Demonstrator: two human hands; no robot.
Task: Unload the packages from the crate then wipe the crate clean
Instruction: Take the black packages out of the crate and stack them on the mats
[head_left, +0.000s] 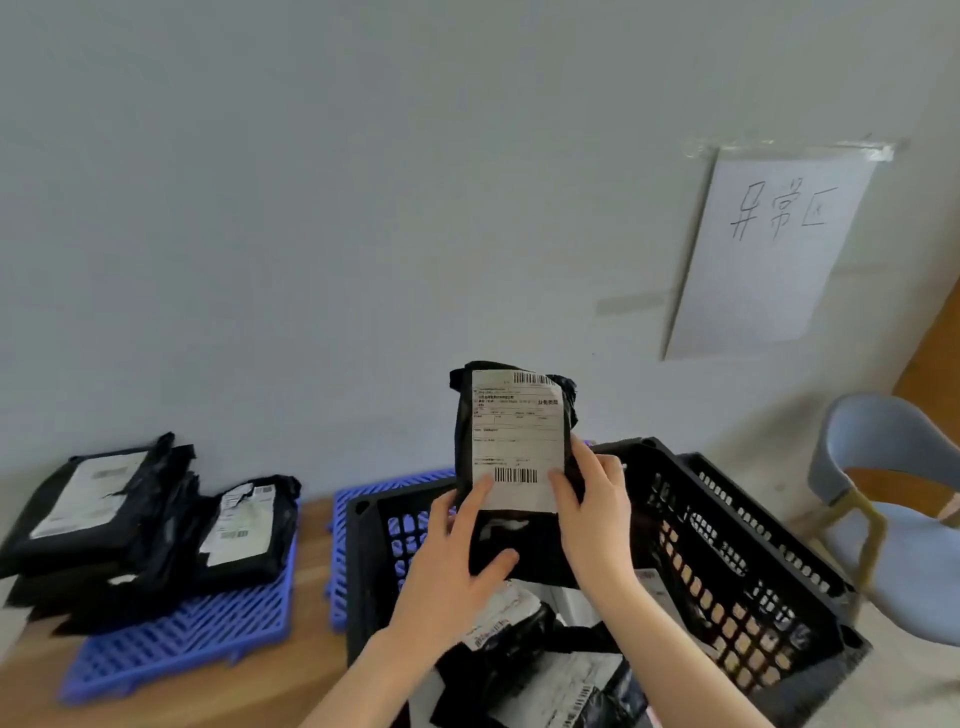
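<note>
Fingers (475, 501) pinching a black package (524, 545) upright above the crate (727, 551).
Its lower part is gripped by the left hand (452, 566) and right hand (597, 514), thumbs pressed on the label (517, 436); more packages (519, 623) are seen in the crate, and stacked packages (104, 509) are set on a blue pallet (182, 639) to the left.

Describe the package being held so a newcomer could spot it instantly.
Start at the black slatted crate, lower right. Over its open top, the left hand and right hand hold a black mailer bag upright, white shipping label facing the camera. It alone is lifted; other packages lie in the crate or stacked on the blue pallet at left.
</note>
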